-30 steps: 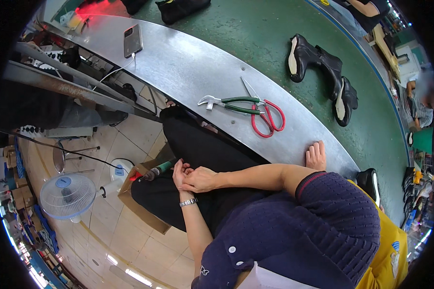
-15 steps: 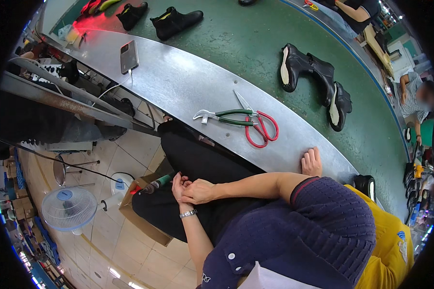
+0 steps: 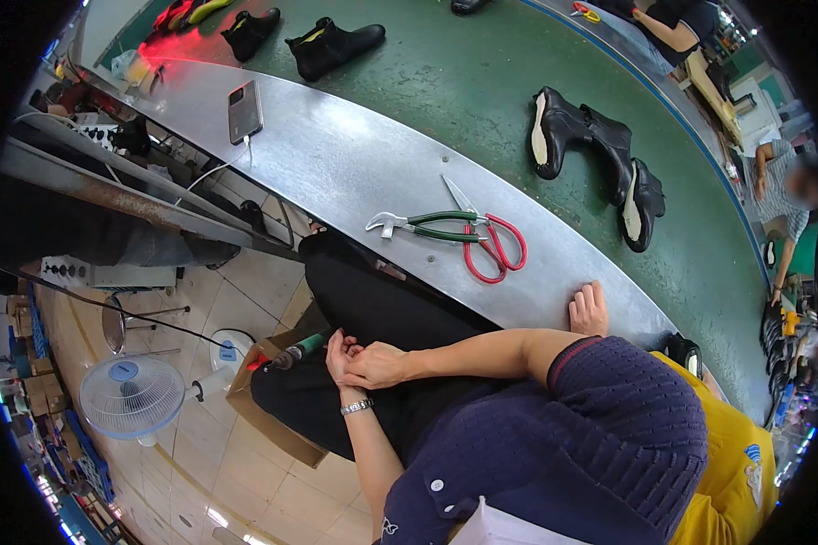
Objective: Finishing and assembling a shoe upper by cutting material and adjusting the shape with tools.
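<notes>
Resting on my dark trousers, my left hand (image 3: 338, 357) lies palm up with loosely bent fingers and nothing visible in it; a metal-band watch (image 3: 356, 406) circles its wrist. Across its palm and wrist, my right hand (image 3: 378, 366) is closed, fingers curled over it. Beyond my lap, on the metal table edge (image 3: 336, 145), are lasting pincers with green handles (image 3: 441, 216). Partly beneath them lie red-handled scissors (image 3: 509, 245). Neither hand touches these tools. Left of my hands, a green-bodied tool (image 3: 304, 347) sticks out over a cardboard box (image 3: 277, 431).
A plugged-in phone (image 3: 244, 111) sits on the metal strip. Black boots (image 3: 573, 136) and ankle boots (image 3: 332, 45) stand on the green belt (image 3: 463, 100). A co-worker in yellow (image 3: 723, 454) sits at my right, a hand (image 3: 589, 309) on the table edge. A fan (image 3: 132, 400) stands left.
My hands stay clasped in the same pose. The view has shifted very slightly. At far right, a person in a striped top has lowered an arm; the shoe beside the yellow sleeve has turned.
</notes>
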Demonstrator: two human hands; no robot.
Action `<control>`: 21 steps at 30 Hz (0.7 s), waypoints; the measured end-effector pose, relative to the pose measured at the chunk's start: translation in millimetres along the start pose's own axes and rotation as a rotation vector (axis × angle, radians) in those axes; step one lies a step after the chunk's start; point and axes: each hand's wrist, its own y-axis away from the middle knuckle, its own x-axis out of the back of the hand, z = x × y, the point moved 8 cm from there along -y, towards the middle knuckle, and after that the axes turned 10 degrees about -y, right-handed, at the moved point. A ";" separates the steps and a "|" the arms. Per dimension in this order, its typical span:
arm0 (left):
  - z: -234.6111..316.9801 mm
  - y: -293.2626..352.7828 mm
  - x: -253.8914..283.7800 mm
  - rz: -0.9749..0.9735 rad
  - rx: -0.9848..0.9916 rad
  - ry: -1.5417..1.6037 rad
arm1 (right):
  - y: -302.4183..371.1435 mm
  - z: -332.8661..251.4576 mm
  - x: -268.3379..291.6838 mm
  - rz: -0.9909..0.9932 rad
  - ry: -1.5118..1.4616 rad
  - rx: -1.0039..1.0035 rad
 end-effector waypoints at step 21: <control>5.4 1.7 -2.0 0.027 0.025 -0.018 | -3.4 -2.2 4.1 -0.026 0.000 -0.002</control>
